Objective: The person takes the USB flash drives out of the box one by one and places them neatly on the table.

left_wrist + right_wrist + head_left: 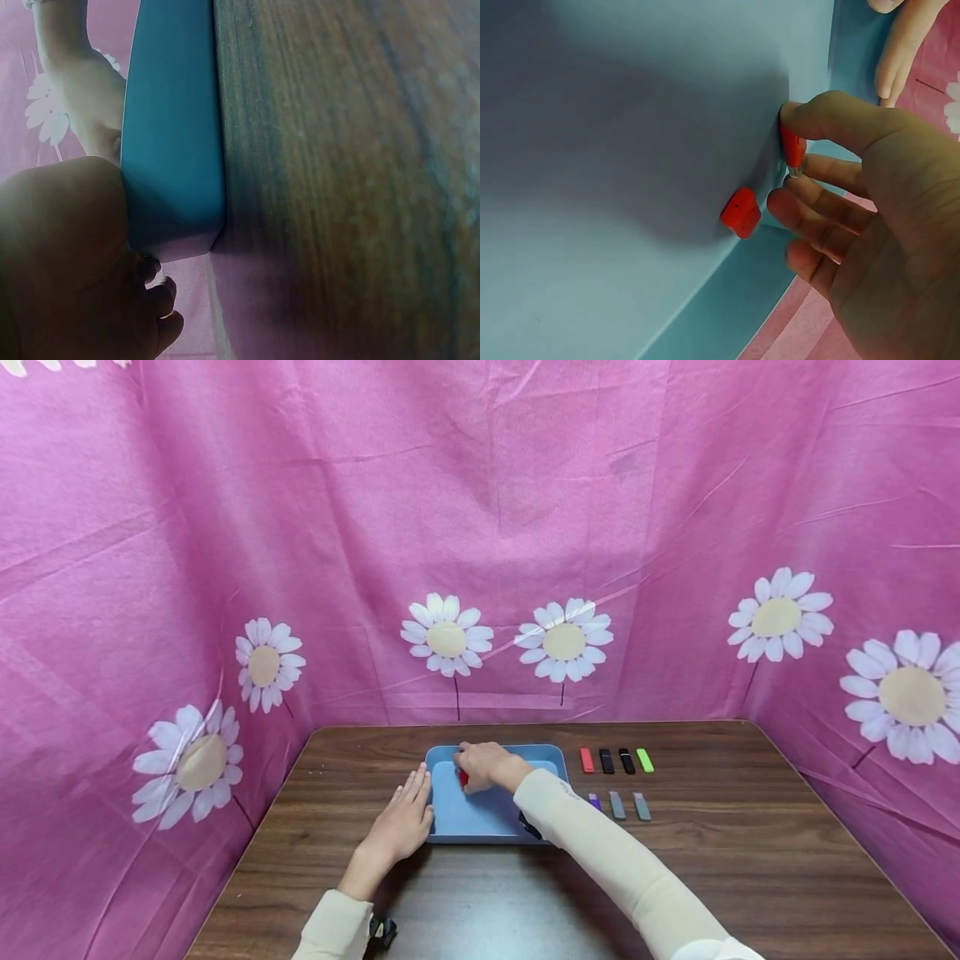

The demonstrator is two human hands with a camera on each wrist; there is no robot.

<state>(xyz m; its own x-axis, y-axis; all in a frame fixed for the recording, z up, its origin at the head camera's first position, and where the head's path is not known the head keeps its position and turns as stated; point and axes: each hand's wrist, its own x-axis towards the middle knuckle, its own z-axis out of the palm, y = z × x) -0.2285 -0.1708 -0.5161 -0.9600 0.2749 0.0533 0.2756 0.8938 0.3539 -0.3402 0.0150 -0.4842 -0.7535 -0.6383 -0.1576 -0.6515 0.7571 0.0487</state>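
My right hand (487, 766) is inside the back left part of a light blue tray (468, 817). Between thumb and finger it pinches a small red USB stick (793, 148) with a metal end, as the right wrist view shows. Another small red piece (741, 214) lies on the tray floor close to the fingertips; its exact kind cannot be told. Against the tray's left wall rests my left hand (403, 820), fingers extended and nothing held. In the left wrist view this hand (67, 255) touches the outside of the tray (172, 120).
Right of the tray, a back row holds a red stick (587, 760), two black sticks (607, 761) and a green stick (645, 760). Nearer lie a purple stick (595, 802) and two grey sticks (617, 805). Pink flowered cloth (495, 527) surrounds the wooden table (480, 902).
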